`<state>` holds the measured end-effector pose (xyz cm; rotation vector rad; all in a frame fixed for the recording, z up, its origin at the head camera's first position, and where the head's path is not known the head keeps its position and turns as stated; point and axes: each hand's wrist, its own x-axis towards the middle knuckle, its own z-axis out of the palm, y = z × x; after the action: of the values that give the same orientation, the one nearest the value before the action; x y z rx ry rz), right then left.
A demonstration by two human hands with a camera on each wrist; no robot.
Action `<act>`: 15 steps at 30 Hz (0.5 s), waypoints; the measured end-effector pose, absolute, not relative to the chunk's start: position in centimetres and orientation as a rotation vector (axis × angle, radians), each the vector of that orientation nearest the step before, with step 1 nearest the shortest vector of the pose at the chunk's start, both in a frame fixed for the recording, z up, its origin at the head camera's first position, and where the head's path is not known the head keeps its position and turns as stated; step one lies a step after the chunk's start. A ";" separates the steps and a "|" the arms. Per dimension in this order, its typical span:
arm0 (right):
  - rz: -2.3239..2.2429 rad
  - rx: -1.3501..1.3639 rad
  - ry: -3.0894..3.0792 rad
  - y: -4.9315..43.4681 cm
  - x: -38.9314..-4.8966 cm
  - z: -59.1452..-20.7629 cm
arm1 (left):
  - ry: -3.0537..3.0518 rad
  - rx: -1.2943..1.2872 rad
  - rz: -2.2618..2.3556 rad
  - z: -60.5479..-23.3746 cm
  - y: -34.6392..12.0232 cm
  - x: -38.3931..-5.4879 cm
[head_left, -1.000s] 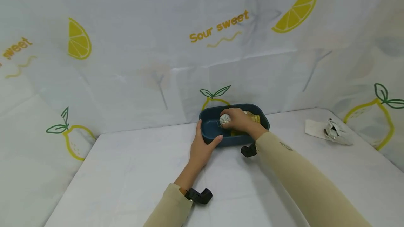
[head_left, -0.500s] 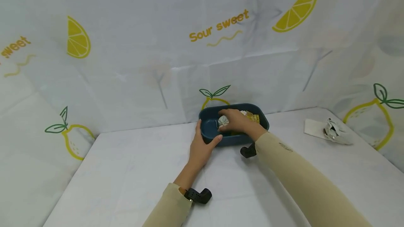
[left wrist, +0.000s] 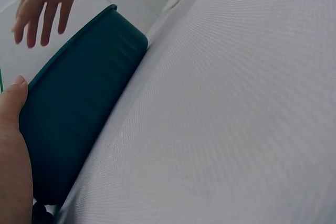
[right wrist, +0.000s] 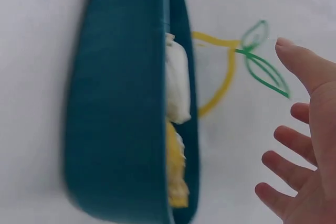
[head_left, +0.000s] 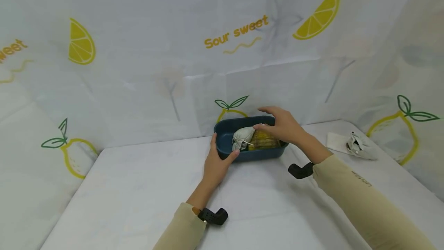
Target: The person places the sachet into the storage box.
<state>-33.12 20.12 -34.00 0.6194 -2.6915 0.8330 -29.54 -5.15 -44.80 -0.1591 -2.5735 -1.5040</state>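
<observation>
A dark blue oblong tub (head_left: 256,155) stands at the table's far edge. My left hand (head_left: 216,165) holds its left end, fingers along the side and thumb at the front rim, as the left wrist view also shows. Inside, a small whitish drawstring pouch (head_left: 244,134) lies left of a yellow patterned bundle (head_left: 264,140). My right hand (head_left: 286,125) hovers above the tub's right part, fingers spread and holding nothing. In the right wrist view the pouch (right wrist: 177,82) and bundle (right wrist: 176,166) show past the tub's rim, with the right hand (right wrist: 315,145) apart from them.
At the right back of the table lies a crumpled whitish packet (head_left: 360,147) on a flat white piece (head_left: 336,142). A white lemon-printed cloth (head_left: 156,107) rises right behind the tub. White fabric covers the table (head_left: 145,188).
My right hand has let go of the whitish pouch and lifted out of the tub, up and to the right. The pouch now lies in the tub. The left hand stays at the left end.
</observation>
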 end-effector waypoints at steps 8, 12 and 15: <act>0.885 0.436 -2.594 24.0 -29.4 -32.5 | -2.554 -0.140 -1.523 -45.0 -5.4 -29.5; 0.852 0.340 -2.568 26.3 -27.7 -32.3 | -2.551 -0.145 -1.523 -45.1 -5.2 -29.5; 0.804 0.281 -2.548 28.2 -26.7 -32.3 | -2.554 -0.154 -1.521 -45.0 -5.0 -29.5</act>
<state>-26.65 28.22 -32.34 0.2805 -2.5481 0.8037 -29.55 -4.96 -45.02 -0.1544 -2.5541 -1.5213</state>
